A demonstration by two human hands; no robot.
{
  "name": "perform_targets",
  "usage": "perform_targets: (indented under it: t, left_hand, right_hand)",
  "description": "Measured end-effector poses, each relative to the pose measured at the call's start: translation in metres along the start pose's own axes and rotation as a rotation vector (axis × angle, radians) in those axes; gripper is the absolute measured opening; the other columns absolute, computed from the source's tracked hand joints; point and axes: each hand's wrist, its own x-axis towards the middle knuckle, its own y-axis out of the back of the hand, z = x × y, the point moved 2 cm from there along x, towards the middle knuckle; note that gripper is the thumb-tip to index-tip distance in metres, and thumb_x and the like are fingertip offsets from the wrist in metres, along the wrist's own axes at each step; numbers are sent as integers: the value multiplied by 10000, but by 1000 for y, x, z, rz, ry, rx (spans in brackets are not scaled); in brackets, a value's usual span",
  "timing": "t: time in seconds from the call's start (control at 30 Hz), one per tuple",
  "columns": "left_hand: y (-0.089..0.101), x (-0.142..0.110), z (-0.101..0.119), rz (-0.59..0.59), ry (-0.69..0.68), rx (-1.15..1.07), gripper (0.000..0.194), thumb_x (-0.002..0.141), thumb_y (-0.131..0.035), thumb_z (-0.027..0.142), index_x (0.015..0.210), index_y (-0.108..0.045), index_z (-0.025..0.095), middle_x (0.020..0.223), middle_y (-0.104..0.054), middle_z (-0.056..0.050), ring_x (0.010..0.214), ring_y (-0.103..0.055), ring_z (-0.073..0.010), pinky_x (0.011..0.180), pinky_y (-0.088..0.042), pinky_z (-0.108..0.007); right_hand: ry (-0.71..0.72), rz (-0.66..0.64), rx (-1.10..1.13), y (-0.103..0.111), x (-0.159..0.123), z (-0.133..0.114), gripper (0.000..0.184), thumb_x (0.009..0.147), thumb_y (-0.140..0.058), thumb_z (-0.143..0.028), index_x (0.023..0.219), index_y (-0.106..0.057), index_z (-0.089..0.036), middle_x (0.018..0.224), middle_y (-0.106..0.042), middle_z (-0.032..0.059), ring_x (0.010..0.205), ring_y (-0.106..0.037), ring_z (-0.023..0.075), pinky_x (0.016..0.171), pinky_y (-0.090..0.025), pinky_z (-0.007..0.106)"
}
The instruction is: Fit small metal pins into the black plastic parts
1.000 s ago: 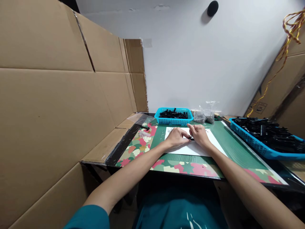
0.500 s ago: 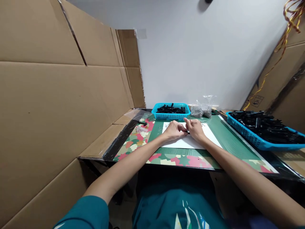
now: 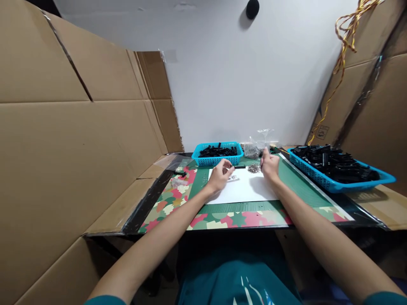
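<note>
My left hand (image 3: 219, 176) is over the left part of a white sheet (image 3: 244, 191), its thumb and fingers closed on a thin black strip-shaped part (image 3: 240, 167) that points to the right. My right hand (image 3: 270, 166) is raised above the sheet's right side, its fingers curled and thumb up. What it grips, if anything, is too small to make out. Between the hands, at the sheet's far edge, lies a pile of small metal pieces (image 3: 254, 168). A smaller cluster of tiny pieces (image 3: 233, 178) sits just right of my left hand.
A blue basket (image 3: 217, 161) of black parts stands behind the sheet. Another blue basket (image 3: 333, 186), heaped with black parts, stands at the right. Clear plastic bags (image 3: 252, 151) lie by the wall. A cardboard panel (image 3: 82, 144) borders the left side.
My hands, together over the sheet before, are now apart: the left moved left with the black part, the right moved right and up. The metal pieces now show between them. The view has shifted.
</note>
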Motion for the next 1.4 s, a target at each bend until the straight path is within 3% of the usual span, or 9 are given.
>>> perform_targets:
  t: [0.1,0.27,0.43,0.53,0.6,0.73,1.0,1.4]
  left_hand:
    - [2,3,-10,41,59,-114,247,970,-563,428,1066,-474,218,879,-709,-16,642,-570,-117,604,-444,-252]
    - [1,4,-12,27,24,-100,234,987,-551,420,1085,-461,229,808,-657,18,633,-532,-108,595,-401,-241]
    - [0,4,-7,28,20,-71,212,978,-568,390,1090,-500,222,787,-654,16,667,-562,-125,613,-399,-257]
    - [-1,3,-6,12,10,-55,201,973,-581,376,1082,-518,219,793,-663,10,713,-602,-143,654,-432,-275]
    - [-2,3,-6,-7,2,-43,191,970,-590,366,1074,-524,220,789,-662,12,736,-619,-153,672,-445,-281]
    - [-4,2,-5,-32,-10,-1,182,961,-602,349,1074,-539,222,776,-647,21,723,-610,-156,669,-438,-282]
    - [-3,-1,0,-74,-27,81,194,979,-586,376,1090,-551,221,783,-594,19,714,-542,-153,672,-396,-284]
    - [-2,-6,11,-164,1,128,195,995,-563,371,1116,-537,221,827,-572,16,708,-520,-145,666,-371,-284]
  right_hand:
    - [-102,37,16,21,17,14,660,962,-278,-853,598,-300,-302,374,-306,-42,347,-329,132,373,-261,288]
    - [-230,-54,-111,35,23,26,612,1014,-272,-757,630,-349,-287,435,-464,7,361,-367,139,394,-298,288]
    - [-85,-172,-714,39,18,18,454,972,-543,-458,577,-482,-241,543,-553,55,602,-569,207,552,-322,287]
    - [-99,-287,-878,41,16,13,259,854,-656,-348,639,-625,-207,632,-640,62,683,-609,211,589,-326,277]
    - [-126,-366,-876,43,17,12,156,785,-702,-320,703,-705,-188,654,-662,51,675,-603,198,582,-333,268]
    - [-117,-474,-788,47,19,12,124,696,-760,-263,739,-765,-147,629,-653,30,627,-571,166,558,-343,251]
    - [-171,-431,-520,49,21,19,130,611,-827,-204,686,-737,-150,566,-622,9,558,-523,139,510,-329,240]
    - [-220,-464,-508,47,25,31,140,657,-801,-171,638,-662,-175,494,-558,-14,531,-497,141,500,-321,242]
